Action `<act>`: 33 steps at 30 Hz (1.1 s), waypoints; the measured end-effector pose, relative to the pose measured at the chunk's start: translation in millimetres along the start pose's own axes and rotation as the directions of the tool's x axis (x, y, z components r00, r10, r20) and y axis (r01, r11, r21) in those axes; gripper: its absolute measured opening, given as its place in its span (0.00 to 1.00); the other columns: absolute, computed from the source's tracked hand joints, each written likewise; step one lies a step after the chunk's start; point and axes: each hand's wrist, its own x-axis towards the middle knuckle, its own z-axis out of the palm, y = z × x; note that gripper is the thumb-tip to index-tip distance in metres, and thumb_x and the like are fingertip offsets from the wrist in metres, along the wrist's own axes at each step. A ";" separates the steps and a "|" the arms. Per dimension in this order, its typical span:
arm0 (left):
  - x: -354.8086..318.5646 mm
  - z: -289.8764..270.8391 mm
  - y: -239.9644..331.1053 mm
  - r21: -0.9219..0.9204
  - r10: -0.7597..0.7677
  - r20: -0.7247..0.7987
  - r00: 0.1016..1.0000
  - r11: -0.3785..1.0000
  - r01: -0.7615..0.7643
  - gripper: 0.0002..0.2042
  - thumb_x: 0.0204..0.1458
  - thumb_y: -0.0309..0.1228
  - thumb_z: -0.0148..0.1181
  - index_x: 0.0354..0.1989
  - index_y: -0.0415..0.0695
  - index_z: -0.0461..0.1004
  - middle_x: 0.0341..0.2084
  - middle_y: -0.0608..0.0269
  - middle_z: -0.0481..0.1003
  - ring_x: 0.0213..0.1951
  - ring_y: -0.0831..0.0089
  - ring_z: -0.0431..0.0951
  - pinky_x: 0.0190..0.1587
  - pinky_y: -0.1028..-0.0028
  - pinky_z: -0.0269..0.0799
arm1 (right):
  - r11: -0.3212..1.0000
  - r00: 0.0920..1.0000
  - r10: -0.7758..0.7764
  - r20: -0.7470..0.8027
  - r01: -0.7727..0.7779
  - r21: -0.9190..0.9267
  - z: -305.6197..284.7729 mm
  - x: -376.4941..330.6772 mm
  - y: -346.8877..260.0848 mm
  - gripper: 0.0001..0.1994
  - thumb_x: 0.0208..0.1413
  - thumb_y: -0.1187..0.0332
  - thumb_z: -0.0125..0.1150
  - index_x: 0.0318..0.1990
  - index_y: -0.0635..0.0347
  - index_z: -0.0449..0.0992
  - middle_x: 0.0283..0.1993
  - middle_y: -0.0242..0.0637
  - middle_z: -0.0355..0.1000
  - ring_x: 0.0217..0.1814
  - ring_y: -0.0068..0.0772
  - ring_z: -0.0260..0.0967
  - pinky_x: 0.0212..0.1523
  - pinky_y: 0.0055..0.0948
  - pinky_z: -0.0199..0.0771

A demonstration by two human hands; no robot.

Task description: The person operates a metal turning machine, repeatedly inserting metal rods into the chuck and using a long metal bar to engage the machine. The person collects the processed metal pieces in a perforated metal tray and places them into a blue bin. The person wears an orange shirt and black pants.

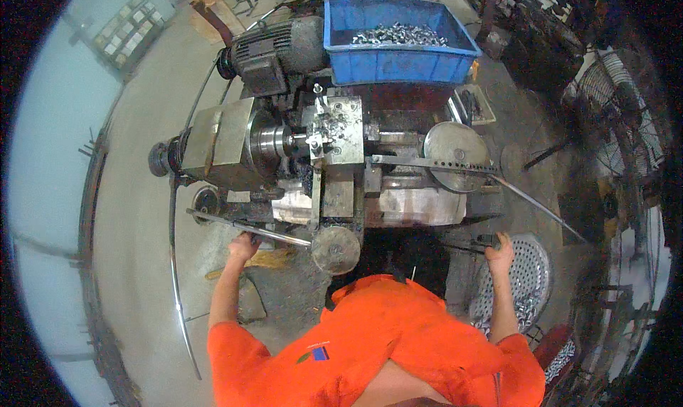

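Flat, even workshop light falls from above — the pale floor at left washes out toward a bluish haze at the rim. Fisheye bending curves every straight edge, and black corners frame the circular view. The right side sits dim and murky — detail lost in shadow. Small glints mark the bare metal; focus is soft throughout.

A bare grey concrete floor (142, 215) is spreading out at nine o'clock, stained darker near the middle. A pale wall (50, 158) is curving along the left rim, carrying a rack of small boxes (128, 30) at eleven o'clock. Wooden boards (213, 12) are lying at twelve o'clock. A blue crate (398, 62) of metal parts is sitting at one o'clock. A wire-caged fan (612, 115) is standing at three o'clock amid dim clutter. Daylight is falling evenly.
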 end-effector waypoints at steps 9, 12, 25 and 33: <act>8.2 123.6 14.2 -0.245 -0.524 -0.245 0.816 0.848 0.471 0.20 0.47 0.48 0.52 0.34 0.41 0.69 0.31 0.48 0.74 0.35 0.52 0.75 0.37 0.57 0.69 | 0.976 0.994 -0.014 0.108 -0.010 0.216 6.4 2.6 -28.3 0.14 0.32 0.73 0.56 0.32 0.66 0.76 0.30 0.47 0.73 0.34 0.39 0.73 0.36 0.29 0.70; 11.4 64.6 15.5 0.000 -0.213 0.013 0.977 0.977 0.213 0.21 0.46 0.49 0.53 0.35 0.41 0.69 0.32 0.48 0.74 0.36 0.53 0.75 0.37 0.57 0.70 | 0.989 0.994 -0.048 0.094 0.034 0.144 -15.3 11.5 -31.7 0.13 0.33 0.74 0.55 0.32 0.66 0.76 0.30 0.46 0.73 0.33 0.38 0.73 0.34 0.29 0.70; -29.0 -13.6 -46.6 -0.380 -0.131 0.282 0.950 0.895 0.236 0.23 0.43 0.44 0.59 0.48 0.50 0.69 0.38 0.48 0.73 0.42 0.55 0.73 0.42 0.64 0.69 | 0.632 0.749 -0.662 0.024 0.541 0.555 -34.7 115.3 -303.5 0.17 0.29 0.68 0.58 0.34 0.59 0.76 0.34 0.43 0.73 0.37 0.43 0.71 0.40 0.34 0.70; -155.7 -176.6 -76.8 -0.220 -0.409 -0.582 0.702 0.911 0.349 0.15 0.47 0.36 0.55 0.43 0.45 0.70 0.29 0.55 0.75 0.32 0.58 0.75 0.35 0.63 0.70 | 0.439 0.409 -0.899 0.158 0.829 0.347 26.0 98.5 -494.0 0.14 0.26 0.66 0.55 0.26 0.59 0.77 0.35 0.43 0.71 0.41 0.47 0.64 0.43 0.37 0.67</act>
